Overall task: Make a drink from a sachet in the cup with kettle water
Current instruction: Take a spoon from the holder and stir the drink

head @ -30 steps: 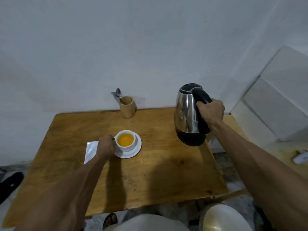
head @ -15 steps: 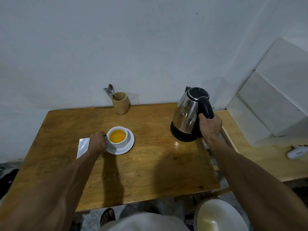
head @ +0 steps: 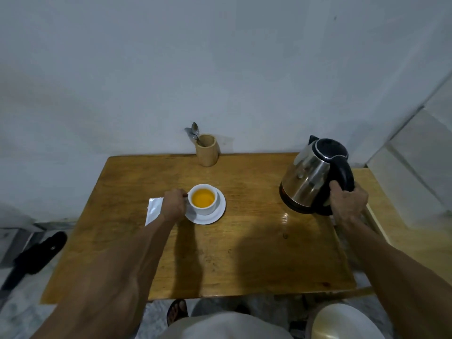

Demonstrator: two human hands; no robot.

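Note:
A white cup (head: 203, 208) full of orange liquid stands on a white saucer (head: 217, 214) near the middle of the wooden table (head: 244, 253). My left hand (head: 173, 204) is closed on the cup's handle at its left side. A white sachet (head: 154, 209) lies flat just left of that hand, partly hidden by it. The steel kettle (head: 310, 177) with a black lid and handle rests on the table's right side. My right hand (head: 348, 201) grips the lower part of its handle.
A wooden holder (head: 207, 150) with spoons (head: 194, 132) stands at the table's back edge against the wall. A lower wooden surface (head: 411, 236) adjoins on the right. A black sandal (head: 39, 255) lies on the floor at left; a round pale bowl (head: 342, 322) sits at bottom right.
My right hand has carried the kettle from mid-air down and to the right, and it now rests on the table. My left hand has stayed on the cup.

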